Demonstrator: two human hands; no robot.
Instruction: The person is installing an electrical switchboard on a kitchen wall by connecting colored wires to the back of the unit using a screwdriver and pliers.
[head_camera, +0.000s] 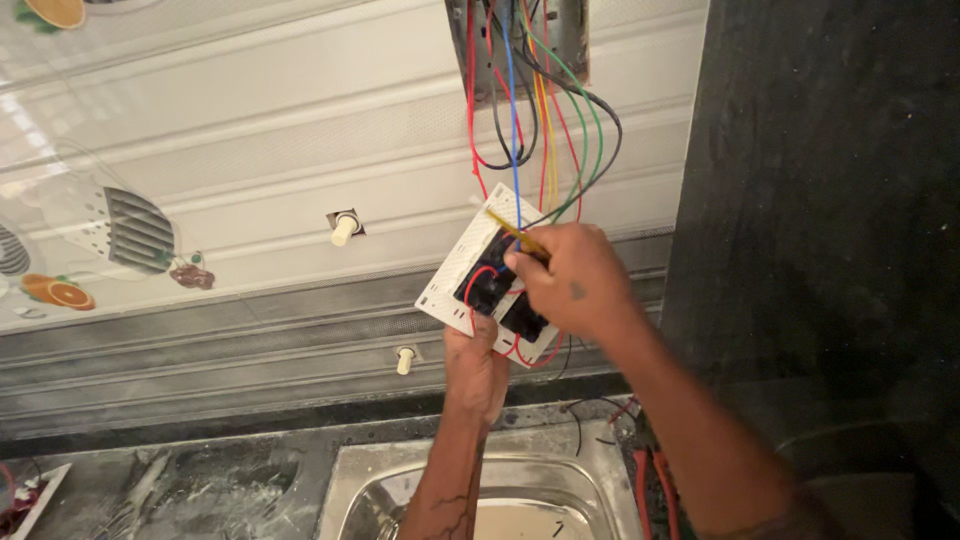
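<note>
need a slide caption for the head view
Left hand holds white switch plate; right hand works its coloured wires.

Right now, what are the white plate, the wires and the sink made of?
The plate looks like matte white plastic, its back moulded in a small grid. The wires have smooth, glossy plastic coats in red, blue, green, yellow and black; the metal inside is hidden. The sink looks like steel, grey and shiny, dusted with debris.

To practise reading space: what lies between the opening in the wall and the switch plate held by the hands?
In the head view, coloured wires run from the wall opening down to the switch plate, over bare white panelling.
</note>
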